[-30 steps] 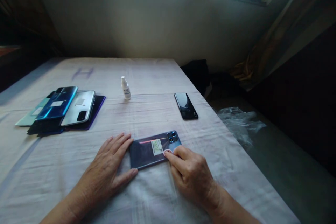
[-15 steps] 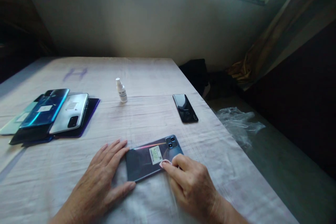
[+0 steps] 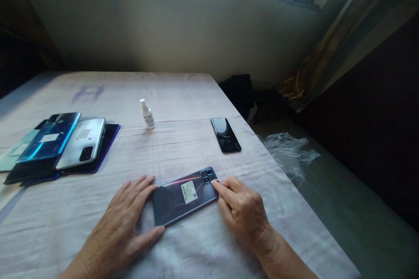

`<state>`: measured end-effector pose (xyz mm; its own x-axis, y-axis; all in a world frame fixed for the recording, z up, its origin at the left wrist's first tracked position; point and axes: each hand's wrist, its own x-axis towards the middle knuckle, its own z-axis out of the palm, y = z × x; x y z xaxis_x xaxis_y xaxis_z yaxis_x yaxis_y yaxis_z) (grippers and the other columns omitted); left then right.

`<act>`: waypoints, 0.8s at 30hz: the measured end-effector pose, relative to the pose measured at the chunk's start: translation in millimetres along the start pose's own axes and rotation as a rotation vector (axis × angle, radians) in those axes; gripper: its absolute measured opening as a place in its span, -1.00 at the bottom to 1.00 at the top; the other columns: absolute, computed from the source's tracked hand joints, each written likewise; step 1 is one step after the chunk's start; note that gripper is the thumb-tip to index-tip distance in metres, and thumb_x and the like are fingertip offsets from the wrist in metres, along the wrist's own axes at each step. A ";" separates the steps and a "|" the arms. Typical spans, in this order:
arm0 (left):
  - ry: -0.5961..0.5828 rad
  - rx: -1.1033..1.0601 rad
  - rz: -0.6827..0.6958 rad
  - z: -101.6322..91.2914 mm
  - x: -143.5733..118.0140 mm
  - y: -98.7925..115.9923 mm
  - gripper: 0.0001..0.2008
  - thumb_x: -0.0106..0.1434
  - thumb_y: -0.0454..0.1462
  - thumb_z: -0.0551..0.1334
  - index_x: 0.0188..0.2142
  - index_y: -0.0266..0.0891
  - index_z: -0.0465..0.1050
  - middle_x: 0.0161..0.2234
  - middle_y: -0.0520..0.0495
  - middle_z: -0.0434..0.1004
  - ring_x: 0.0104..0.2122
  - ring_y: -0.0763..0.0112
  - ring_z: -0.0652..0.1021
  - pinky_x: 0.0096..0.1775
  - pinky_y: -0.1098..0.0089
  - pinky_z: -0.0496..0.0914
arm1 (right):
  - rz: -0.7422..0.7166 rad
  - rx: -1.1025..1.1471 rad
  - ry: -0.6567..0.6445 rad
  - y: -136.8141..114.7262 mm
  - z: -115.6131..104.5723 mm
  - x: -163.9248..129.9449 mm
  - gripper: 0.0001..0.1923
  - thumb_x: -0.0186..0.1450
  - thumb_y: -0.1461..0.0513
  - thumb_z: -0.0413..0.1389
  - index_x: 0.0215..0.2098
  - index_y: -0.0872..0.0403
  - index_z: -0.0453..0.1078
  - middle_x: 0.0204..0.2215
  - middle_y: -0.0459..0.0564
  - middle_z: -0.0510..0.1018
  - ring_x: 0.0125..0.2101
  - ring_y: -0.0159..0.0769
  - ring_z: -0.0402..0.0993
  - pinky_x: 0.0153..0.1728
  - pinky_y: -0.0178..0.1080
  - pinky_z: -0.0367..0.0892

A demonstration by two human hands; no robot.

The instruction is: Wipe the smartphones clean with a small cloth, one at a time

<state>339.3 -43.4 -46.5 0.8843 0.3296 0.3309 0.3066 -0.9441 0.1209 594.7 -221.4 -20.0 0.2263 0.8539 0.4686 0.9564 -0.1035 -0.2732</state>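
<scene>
Both flat hands, left hand (image 3: 122,222) and right hand (image 3: 242,209), steady the phone (image 3: 185,195); camera end points right.

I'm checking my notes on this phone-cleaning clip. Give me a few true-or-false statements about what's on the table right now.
1. The left hand lies flat against the near end of the grey phone. True.
2. The right hand grips the small white bottle. False: the bottle stands alone, farther back on the cloth-covered table; the right hand's fingertips touch the phone by its camera.
3. The black phone lies apart from both hands. True.
4. The stack of phones sits on the right side of the table. False: it is on the left.
</scene>
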 end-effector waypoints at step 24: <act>-0.023 -0.031 -0.029 9.7 -1.8 -3.8 -0.24 0.25 0.09 0.26 0.35 -0.10 0.15 0.32 -0.18 0.29 0.28 -0.01 0.34 0.28 -0.04 0.17 | -0.073 -0.128 -0.197 5.7 9.6 37.4 -0.66 0.23 0.41 0.10 -0.10 0.02 0.56 -0.33 -0.03 0.55 -0.35 -0.28 0.50 -0.37 -0.31 0.30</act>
<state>339.9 -40.4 -56.7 0.8830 0.3564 0.3055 0.3217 -0.9334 0.1591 606.8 -185.2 -12.1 0.1274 0.9432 0.3068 0.9873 -0.0909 -0.1304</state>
